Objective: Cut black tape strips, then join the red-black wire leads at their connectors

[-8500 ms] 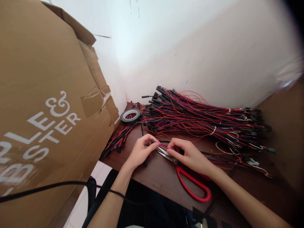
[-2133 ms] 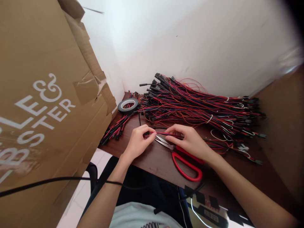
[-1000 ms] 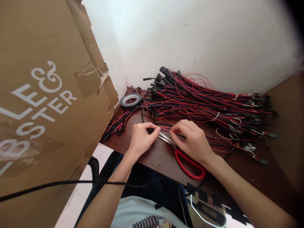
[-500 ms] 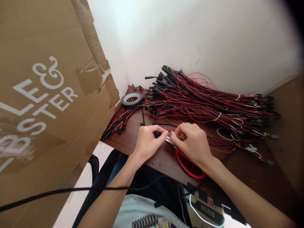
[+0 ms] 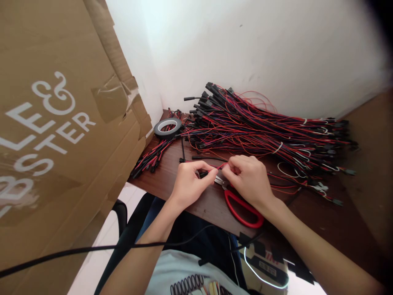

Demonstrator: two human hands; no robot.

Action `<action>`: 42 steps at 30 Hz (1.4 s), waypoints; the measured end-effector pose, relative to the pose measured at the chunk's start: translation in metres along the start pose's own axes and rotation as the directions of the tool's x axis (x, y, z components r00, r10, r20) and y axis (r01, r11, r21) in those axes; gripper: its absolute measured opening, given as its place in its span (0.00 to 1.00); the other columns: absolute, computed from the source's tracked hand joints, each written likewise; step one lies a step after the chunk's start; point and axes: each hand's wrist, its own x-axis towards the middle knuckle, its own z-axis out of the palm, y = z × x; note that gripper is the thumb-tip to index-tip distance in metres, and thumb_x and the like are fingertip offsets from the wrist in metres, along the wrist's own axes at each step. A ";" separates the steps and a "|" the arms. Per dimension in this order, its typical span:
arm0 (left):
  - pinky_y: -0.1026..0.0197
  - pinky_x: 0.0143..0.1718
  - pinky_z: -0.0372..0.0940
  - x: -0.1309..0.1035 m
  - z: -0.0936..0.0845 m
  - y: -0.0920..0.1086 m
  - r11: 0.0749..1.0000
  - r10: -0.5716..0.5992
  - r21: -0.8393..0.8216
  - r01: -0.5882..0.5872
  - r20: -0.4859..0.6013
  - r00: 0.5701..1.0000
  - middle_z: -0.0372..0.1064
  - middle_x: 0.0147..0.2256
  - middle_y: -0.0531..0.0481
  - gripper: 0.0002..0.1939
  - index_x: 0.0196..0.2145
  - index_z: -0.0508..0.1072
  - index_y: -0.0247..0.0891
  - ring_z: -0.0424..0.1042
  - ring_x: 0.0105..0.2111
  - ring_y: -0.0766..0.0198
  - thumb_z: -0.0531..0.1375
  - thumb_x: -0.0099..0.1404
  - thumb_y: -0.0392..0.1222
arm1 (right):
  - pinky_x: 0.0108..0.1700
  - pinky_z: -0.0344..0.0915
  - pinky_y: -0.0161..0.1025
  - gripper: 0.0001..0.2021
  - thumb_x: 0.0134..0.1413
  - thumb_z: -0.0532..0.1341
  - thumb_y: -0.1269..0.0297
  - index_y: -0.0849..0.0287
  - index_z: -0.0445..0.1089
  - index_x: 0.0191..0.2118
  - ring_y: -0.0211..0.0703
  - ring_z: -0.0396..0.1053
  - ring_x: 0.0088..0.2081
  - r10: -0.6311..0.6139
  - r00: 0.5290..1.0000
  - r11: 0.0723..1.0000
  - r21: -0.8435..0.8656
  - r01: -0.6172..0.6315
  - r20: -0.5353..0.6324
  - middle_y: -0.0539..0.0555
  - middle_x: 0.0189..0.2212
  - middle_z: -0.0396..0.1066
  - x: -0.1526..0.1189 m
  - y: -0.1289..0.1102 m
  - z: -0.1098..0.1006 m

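My left hand (image 5: 192,182) pinches a red and black wire (image 5: 221,166) between thumb and forefinger, and a black end shows inside its curled fingers. Close on the right, my right hand (image 5: 247,176) is closed at the same wire, its fingers curled inward. Under my hands, red-handled scissors (image 5: 244,213) lie on the brown table, blades pointing up and left beneath my fingertips. Behind, a large bundle of red and black wires (image 5: 251,127) with black connectors spreads across the table.
A roll of black tape (image 5: 168,128) rests on a smaller wire bunch (image 5: 153,157) at the left. The large cardboard box (image 5: 73,143) stands on the left side. A black cable (image 5: 92,248) crosses low in front of my body. White walls rise behind the table.
The view has shifted slightly. My right hand has moved a little away from my left fingertips, and more red wire shows between them.
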 end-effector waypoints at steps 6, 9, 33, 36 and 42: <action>0.66 0.21 0.55 0.000 -0.006 0.001 0.999 -0.025 -0.021 0.025 0.006 1.000 0.73 0.20 0.52 0.10 0.25 0.78 0.34 0.64 0.19 0.69 0.62 0.60 0.41 | 0.30 0.49 0.40 0.16 0.51 0.56 0.67 0.55 0.50 0.17 0.38 0.55 0.21 0.101 0.993 0.994 0.043 -0.103 0.053 0.48 0.16 0.59 0.004 0.007 0.000; 0.66 0.21 0.54 0.002 -0.010 -0.002 0.999 -0.031 0.011 0.031 -0.007 0.999 0.73 0.20 0.52 0.10 0.25 0.78 0.34 0.63 0.19 0.70 0.63 0.59 0.41 | 0.30 0.49 0.39 0.16 0.49 0.56 0.66 0.55 0.50 0.16 0.37 0.55 0.20 0.133 0.987 0.988 0.069 -0.139 0.085 0.48 0.15 0.60 0.005 0.009 -0.001; 0.66 0.25 0.60 0.006 -0.025 -0.008 0.998 -0.049 0.022 0.050 -0.063 0.997 0.73 0.19 0.51 0.10 0.23 0.77 0.34 0.68 0.21 0.67 0.64 0.57 0.42 | 0.32 0.54 0.44 0.09 0.46 0.62 0.61 0.55 0.68 0.19 0.46 0.64 0.24 0.315 0.929 0.933 -0.242 -0.265 0.197 0.52 0.17 0.67 0.013 0.038 -0.022; 0.66 0.23 0.60 0.007 -0.027 -0.008 0.998 -0.058 0.024 0.059 -0.052 0.997 0.73 0.19 0.51 0.10 0.22 0.77 0.34 0.68 0.20 0.67 0.64 0.57 0.42 | 0.36 0.63 0.46 0.09 0.45 0.64 0.61 0.57 0.72 0.35 0.49 0.70 0.33 0.244 0.968 0.970 -0.011 -0.244 0.063 0.55 0.31 0.74 0.012 0.042 -0.025; 0.67 0.23 0.61 0.008 -0.031 -0.005 0.999 -0.031 0.043 0.033 -0.025 0.999 0.72 0.19 0.52 0.10 0.24 0.77 0.34 0.68 0.20 0.67 0.64 0.57 0.43 | 0.45 0.69 0.45 0.08 0.55 0.62 0.61 0.56 0.74 0.39 0.48 0.74 0.40 0.087 0.972 0.888 0.425 -0.175 0.217 0.55 0.38 0.76 0.012 0.027 -0.022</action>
